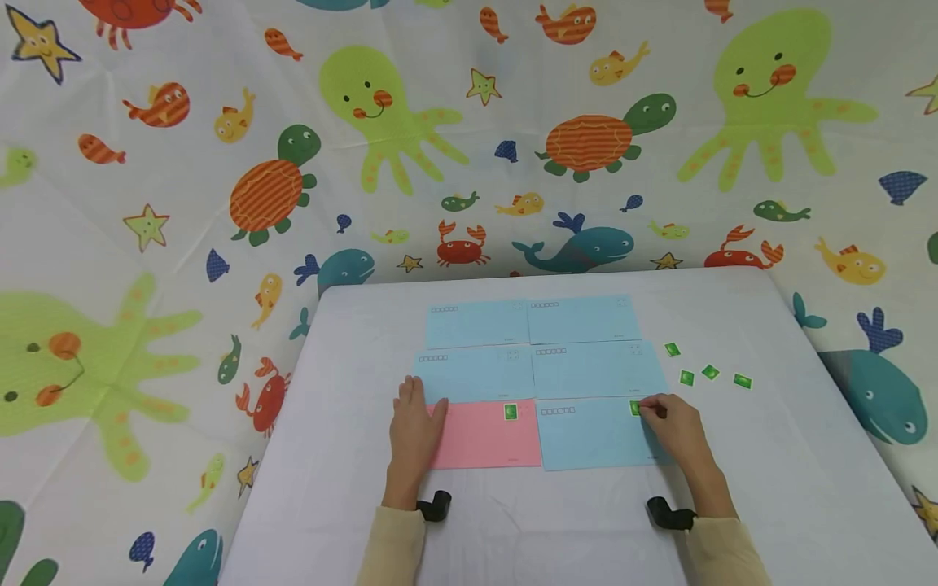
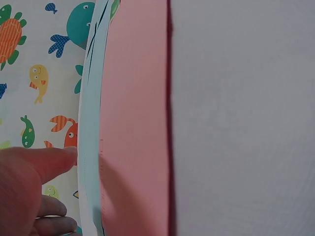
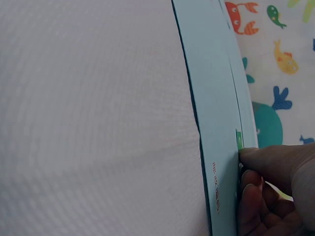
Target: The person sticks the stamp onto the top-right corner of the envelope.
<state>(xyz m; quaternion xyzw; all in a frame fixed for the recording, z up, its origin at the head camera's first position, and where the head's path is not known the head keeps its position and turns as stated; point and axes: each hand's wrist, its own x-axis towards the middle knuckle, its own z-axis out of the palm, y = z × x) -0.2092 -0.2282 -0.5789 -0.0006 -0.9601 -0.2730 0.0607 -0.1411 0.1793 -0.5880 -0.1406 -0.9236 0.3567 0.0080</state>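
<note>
My left hand [image 1: 412,435] rests with fairly straight fingers at the left edge of a pink envelope [image 1: 476,443]. A green stamp [image 1: 510,412] sits in that envelope's upper right corner. To its right lies a blue envelope [image 1: 593,439], lined with small postcode boxes. At its upper right corner my right hand [image 1: 681,431] pinches another green stamp [image 1: 634,408] between thumb and forefinger. The right wrist view shows the thumb [image 3: 258,156] against the stamp's green edge [image 3: 239,139], the other fingers curled; part of the stamp is hidden.
Several more blue envelopes [image 1: 476,325] form two rows behind, edges close together. Right of them several loose green stamps [image 1: 710,372] lie on the white tabletop [image 1: 733,325]. A sea-animal patterned cloth [image 1: 440,81] hangs behind the table. Each wrist wears a black camera mount [image 1: 436,506].
</note>
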